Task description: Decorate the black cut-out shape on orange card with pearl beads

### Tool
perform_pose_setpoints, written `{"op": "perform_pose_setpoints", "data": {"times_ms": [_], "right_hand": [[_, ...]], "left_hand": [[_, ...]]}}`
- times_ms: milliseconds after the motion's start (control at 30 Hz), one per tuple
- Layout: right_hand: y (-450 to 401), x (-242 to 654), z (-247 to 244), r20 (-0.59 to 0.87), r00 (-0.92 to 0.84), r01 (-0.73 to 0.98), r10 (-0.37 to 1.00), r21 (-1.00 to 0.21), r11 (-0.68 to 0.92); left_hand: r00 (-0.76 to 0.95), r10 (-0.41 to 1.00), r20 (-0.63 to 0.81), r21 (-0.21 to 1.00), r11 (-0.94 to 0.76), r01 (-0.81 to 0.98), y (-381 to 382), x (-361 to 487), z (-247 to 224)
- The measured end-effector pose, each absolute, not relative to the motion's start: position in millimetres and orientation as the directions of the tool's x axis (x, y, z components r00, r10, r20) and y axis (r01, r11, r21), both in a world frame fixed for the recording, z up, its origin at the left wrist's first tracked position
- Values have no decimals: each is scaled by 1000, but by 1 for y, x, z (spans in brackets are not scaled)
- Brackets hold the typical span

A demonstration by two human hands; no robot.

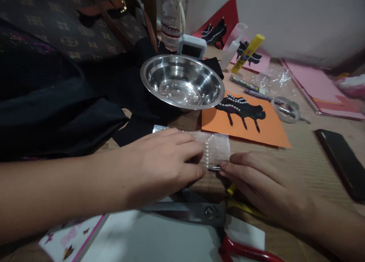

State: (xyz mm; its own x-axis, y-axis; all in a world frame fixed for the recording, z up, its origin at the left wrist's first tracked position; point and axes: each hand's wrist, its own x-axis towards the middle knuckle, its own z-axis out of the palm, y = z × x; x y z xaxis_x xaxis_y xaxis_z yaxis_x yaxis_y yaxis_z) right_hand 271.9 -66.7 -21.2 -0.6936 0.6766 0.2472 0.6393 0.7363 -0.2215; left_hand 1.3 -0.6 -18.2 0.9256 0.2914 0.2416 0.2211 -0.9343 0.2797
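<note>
A translucent sheet (221, 148) with a row of small pearl beads (207, 155) lies flat on the wooden table. My left hand (173, 155) rests over its left part, fingers curled and thumb at the lower end of the row. From the right, my right hand (256, 178) pinches a thin metal tool (213, 168), tweezers by its look; its tip touches or nearly touches the lowest beads. Most of the tool is hidden by the fingers. Just beyond lies an orange card (248, 125) bearing a black cut-out shape trimmed with beads.
A steel bowl (182, 83) holding loose beads stands behind my left hand. Large red-handled scissors (196, 212) lie in front. A phone (342, 163) is at right, near a tape roll (285, 109). Glue tubes, a yellow stick (248, 54) and a patterned bag (65, 30) are farther back.
</note>
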Motion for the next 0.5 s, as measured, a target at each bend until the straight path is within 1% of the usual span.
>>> {"op": "perform_pose_setpoints", "data": {"times_ms": [133, 267, 500], "right_hand": [[-64, 266, -20, 263, -660, 651, 704, -266, 711], [-61, 261, -18, 239, -663, 641, 710, -309, 703], [-59, 262, -17, 216, -693, 621, 688, -304, 722]], "left_hand": [[926, 292, 239, 274, -935, 224, -1, 1, -18], [927, 289, 240, 260, -939, 225, -2, 1, -18], [929, 290, 231, 274, -935, 223, -2, 1, -18]]}}
